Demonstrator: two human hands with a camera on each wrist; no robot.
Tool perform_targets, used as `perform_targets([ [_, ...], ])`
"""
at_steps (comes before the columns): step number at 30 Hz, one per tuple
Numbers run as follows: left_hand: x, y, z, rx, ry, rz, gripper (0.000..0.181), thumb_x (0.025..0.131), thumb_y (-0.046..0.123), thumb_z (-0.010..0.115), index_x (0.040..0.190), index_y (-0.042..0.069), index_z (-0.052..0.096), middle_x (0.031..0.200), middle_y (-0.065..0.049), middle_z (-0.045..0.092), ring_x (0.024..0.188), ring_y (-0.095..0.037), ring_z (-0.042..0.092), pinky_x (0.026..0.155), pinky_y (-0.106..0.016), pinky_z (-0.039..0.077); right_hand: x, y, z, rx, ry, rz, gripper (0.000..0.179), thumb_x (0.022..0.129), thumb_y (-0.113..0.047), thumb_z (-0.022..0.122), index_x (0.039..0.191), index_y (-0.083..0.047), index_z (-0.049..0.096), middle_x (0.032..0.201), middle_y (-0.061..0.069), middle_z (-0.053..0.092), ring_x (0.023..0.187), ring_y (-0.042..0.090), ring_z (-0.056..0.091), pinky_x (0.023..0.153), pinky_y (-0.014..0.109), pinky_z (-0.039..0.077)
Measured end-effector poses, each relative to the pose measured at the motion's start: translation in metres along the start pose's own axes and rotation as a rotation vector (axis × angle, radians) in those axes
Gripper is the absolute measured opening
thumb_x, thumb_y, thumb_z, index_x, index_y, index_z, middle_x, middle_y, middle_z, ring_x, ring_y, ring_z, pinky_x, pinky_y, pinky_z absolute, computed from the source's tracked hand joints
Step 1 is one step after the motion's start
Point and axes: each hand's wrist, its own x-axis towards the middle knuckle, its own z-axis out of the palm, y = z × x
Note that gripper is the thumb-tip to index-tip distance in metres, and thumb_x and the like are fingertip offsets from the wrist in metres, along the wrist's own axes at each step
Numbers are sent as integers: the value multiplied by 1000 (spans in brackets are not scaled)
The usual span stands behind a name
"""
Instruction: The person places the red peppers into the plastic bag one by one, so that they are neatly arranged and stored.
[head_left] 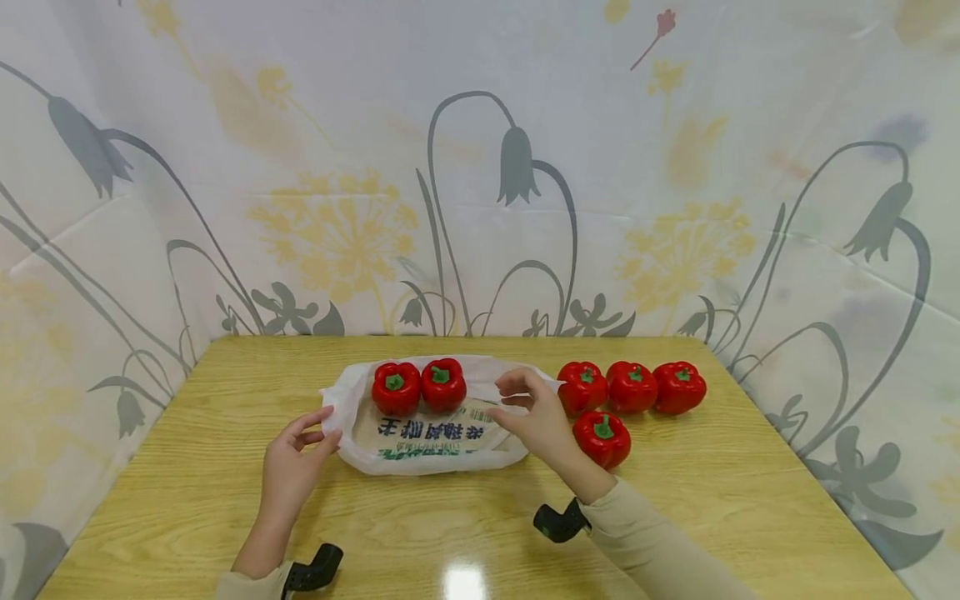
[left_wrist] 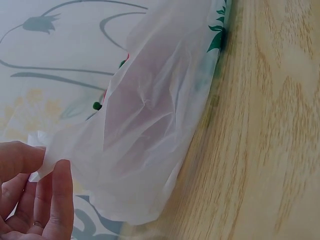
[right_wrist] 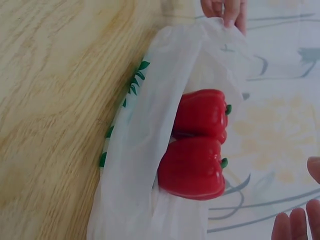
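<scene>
A white plastic bag [head_left: 345,417] with dark printing lies opened out on the table. Two red bell peppers, a left one [head_left: 396,400] and a right one [head_left: 444,396], sit side by side inside it, green stems showing. My left hand [head_left: 291,462] pinches the bag's left edge between thumb and fingers; the left wrist view shows the pinched corner [left_wrist: 42,160] pulled up. Over the bag's right end is my right hand [head_left: 536,417], its fingers bent loosely and spread from the thumb, with nothing between them. Some fingers [right_wrist: 297,225] show at the right wrist view's edge.
To the right of the bag, three red bell peppers stand in a row, the middle one [head_left: 632,390] between two others. Another pepper [head_left: 602,442] lies in front of them, near my right wrist. The wooden table [head_left: 420,533] meets a flower-printed cloth [head_left: 480,167] behind.
</scene>
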Motion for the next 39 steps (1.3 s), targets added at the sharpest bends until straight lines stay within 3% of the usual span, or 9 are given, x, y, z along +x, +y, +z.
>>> perform_targets([
  [6,0,-1,1,1,-18,-10,36,86,7,66,122,5,60,120,-9,55,82,1,54,63,-20,51,-8,-1,-13,-22,40,16,31,75,5,74,101,4,58,99,13,58,93,27,56,87,47,47],
  [9,0,-1,1,0,-17,-18,36,86,6,66,122,4,60,120,-9,55,82,2,53,64,-17,50,-13,-12,-19,-53,55,36,32,74,10,73,101,7,56,100,18,58,93,30,56,87,48,46],
  [19,-1,1,-1,17,2,-5,36,85,6,67,120,4,61,120,-9,56,81,2,53,62,-16,50,-23,2,-42,-58,117,10,34,73,7,74,101,3,57,104,23,57,96,34,57,85,34,49],
  [26,-1,-1,-1,19,-17,-15,36,86,8,67,121,5,60,119,-10,55,82,2,53,62,-17,49,-34,7,-61,-80,184,-32,32,71,9,75,98,6,57,96,14,59,87,9,57,81,21,49],
  [29,-1,-1,0,27,-18,-20,36,86,9,67,122,6,60,119,-10,55,82,2,53,62,-16,49,-38,11,-70,-115,201,-1,32,73,5,75,99,5,58,98,11,58,89,14,57,83,21,48],
  [33,0,0,1,32,-13,-10,36,87,9,66,122,6,60,119,-10,55,82,1,53,63,-15,49,-43,13,-81,-168,211,64,32,76,1,75,102,3,57,103,18,57,95,27,54,87,25,46],
  [39,0,-1,1,25,-13,-13,36,86,8,67,122,5,60,122,-8,54,83,1,53,64,-15,49,-51,16,-93,-220,214,104,34,77,-3,75,105,3,56,107,18,58,99,27,53,90,25,44],
])
